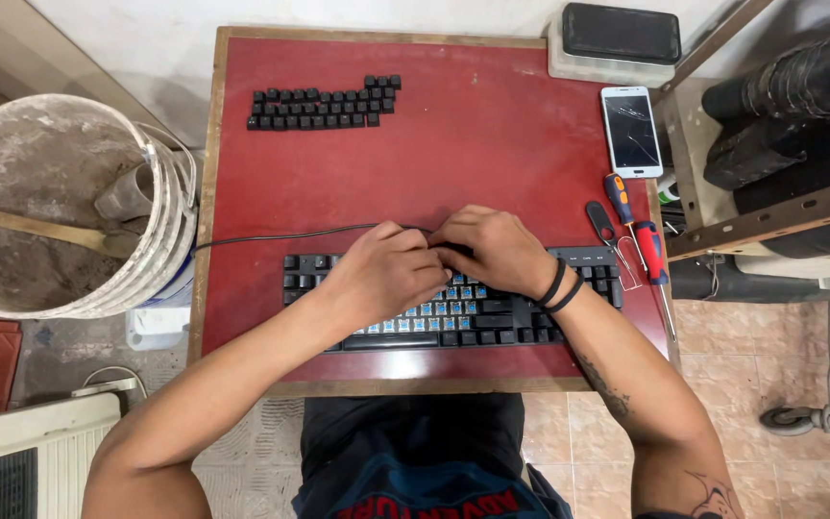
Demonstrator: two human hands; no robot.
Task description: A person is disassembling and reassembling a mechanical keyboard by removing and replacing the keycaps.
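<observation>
Resting on the near half of a small red table [492, 144], a black keyboard [357, 327] lies with many of its keycaps off, so blue switches [439, 309] show across its middle rows. Both hands sit on its far edge, knuckles touching each other. The left hand [381, 274] is curled, fingers bent down onto the board; whether it grips anything cannot be told. The right hand [492, 248], with two black bands [559, 286] at the wrist, is likewise curled with its fingertips tucked under near the left hand, and what it holds, if anything, is hidden.

A thin black cable [271, 236] runs from under the hands to the left edge of the table. At the far left of the table lie removed keycaps [324, 104] in neat rows. On the right side lie a white phone [631, 131] with a cracked screen, two screwdrivers [638, 238] with orange and red handles, and a wire puller [607, 229] just beside the keyboard. Left of the table stands a dirty bucket [60, 207].
</observation>
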